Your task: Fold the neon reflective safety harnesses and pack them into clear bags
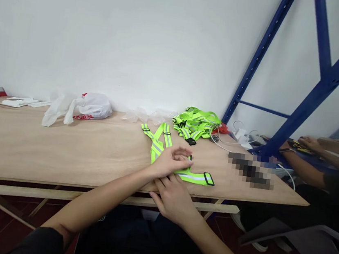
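Note:
A fluorescent yellow-green reflective harness (157, 146) with silver stripes and black slider buckles lies on the wooden table in front of me. My left hand (172, 160) is over its middle, with curled fingers and thumb closed on a strap beside a black buckle. Just below it, my right hand (176, 198) rests at the table's front edge. Its fingers are stretched out, the thumb stands apart, and the fingertips are partly hidden beneath my left hand. To the right of both hands, one strap end with a black slider (208, 179) lies flat.
A heap of similar harnesses (199, 120) sits against the wall, by white cables. White plastic bags (96, 105) lie at the back left. A blue metal frame (302, 102) rises on the right. Beyond it, another person's forearm (302, 166) shows. A blurred dark object (249, 169) lies at right.

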The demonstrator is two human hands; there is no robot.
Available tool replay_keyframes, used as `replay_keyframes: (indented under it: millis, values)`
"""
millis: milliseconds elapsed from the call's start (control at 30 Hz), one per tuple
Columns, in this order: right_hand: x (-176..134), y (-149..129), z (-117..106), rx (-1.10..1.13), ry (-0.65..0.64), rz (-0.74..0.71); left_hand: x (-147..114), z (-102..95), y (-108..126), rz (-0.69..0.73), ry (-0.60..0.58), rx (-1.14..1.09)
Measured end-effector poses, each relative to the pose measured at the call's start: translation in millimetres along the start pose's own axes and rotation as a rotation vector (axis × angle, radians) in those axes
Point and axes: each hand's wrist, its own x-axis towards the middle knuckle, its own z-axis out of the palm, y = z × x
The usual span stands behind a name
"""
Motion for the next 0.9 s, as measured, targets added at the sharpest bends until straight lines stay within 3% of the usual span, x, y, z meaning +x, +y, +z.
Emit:
replay_keyframes:
  millis: [67, 133, 233, 467, 600, 767, 900]
  values:
    - [-3, 1, -2, 0.019, -0.026, -0.001, 4, 6.9, -16, -0.138, -0.084, 0.101]
    - [-6, 3, -7, 0.047, -0.053, -0.011, 5, 6.1, -24, -0.184, -0.150, 0.255]
    - [-10, 6, -16, 0.135, -0.089, -0.033, 5, 2.0, -27, -0.140, -0.181, 0.454]
    - [-15, 10, -20, 0.264, -0.123, -0.007, 4, 6.4, -26, -0.044, -0.114, 0.734]
    - [-16, 10, -21, 0.302, -0.142, 0.001, 9, 7.2, -24, 0.017, -0.173, 0.919]
    - [-16, 11, -26, 0.309, -0.172, 0.007, 17, 9.5, -25, 0.006, -0.275, 1.154]
    - [-17, 12, -27, 0.307, -0.159, -0.008, 18, 16.7, -20, -0.036, -0.227, 1.337]
